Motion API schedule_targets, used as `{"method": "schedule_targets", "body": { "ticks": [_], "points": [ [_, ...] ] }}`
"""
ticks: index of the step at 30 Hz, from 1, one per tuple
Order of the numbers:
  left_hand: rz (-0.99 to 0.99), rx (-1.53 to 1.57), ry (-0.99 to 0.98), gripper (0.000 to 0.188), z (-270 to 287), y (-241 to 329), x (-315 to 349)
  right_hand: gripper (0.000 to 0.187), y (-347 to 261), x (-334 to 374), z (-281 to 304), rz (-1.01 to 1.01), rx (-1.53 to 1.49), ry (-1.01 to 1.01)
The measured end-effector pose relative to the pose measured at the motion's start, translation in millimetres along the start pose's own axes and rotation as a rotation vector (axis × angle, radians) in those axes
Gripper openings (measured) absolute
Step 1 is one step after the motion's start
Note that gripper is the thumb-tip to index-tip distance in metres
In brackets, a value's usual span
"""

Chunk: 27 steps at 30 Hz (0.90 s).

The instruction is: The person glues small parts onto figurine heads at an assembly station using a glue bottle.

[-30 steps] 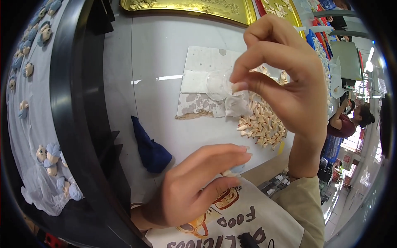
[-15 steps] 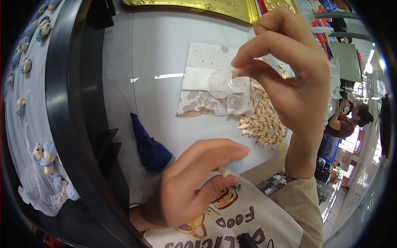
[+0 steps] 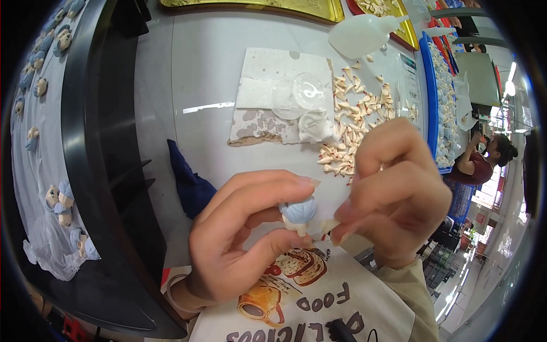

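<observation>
The right hand (image 3: 401,199), held above the clear dishes (image 3: 310,94) half a second ago, has been brought down beside the left hand (image 3: 219,248); the squeeze bottle (image 3: 358,37) has been uncovered by this. The blue-and-cream head (image 3: 299,211) is gripped between the left fingers and thumb, above the apron (image 3: 319,302). A small cream piece (image 3: 328,226) with a red tip is pinched in the right fingertips, near the head. The piece is partly covered, the right fingers are blurred, and the golden tray (image 3: 256,7) is cut off
</observation>
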<state>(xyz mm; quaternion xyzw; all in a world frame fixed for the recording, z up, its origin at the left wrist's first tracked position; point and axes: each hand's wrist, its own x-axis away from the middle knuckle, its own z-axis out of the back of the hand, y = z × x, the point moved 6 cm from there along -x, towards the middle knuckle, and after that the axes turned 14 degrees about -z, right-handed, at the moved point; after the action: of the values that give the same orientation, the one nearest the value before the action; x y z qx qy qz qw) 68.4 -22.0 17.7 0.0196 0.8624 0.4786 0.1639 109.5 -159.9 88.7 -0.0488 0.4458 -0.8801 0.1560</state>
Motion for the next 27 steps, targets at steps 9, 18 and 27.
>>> {"method": "schedule_targets", "body": {
  "ticks": [9, 18, 27],
  "points": [
    [-0.021, -0.078, 0.120, 0.043, -3.1, -4.5, 1.8, 0.020, 16.6, 20.0, 2.3, -0.093, -0.156, -0.002],
    [-0.053, -0.100, 0.070, 0.044, 0.1, -2.6, -1.1, 0.020, 19.4, 20.4, -1.7, -0.045, -0.217, 0.036],
    [-0.045, 0.004, 0.049, 0.038, 1.1, -0.1, 2.7, 0.021, 13.9, 16.6, -13.3, -0.027, -0.182, 0.013]
  ]
}}
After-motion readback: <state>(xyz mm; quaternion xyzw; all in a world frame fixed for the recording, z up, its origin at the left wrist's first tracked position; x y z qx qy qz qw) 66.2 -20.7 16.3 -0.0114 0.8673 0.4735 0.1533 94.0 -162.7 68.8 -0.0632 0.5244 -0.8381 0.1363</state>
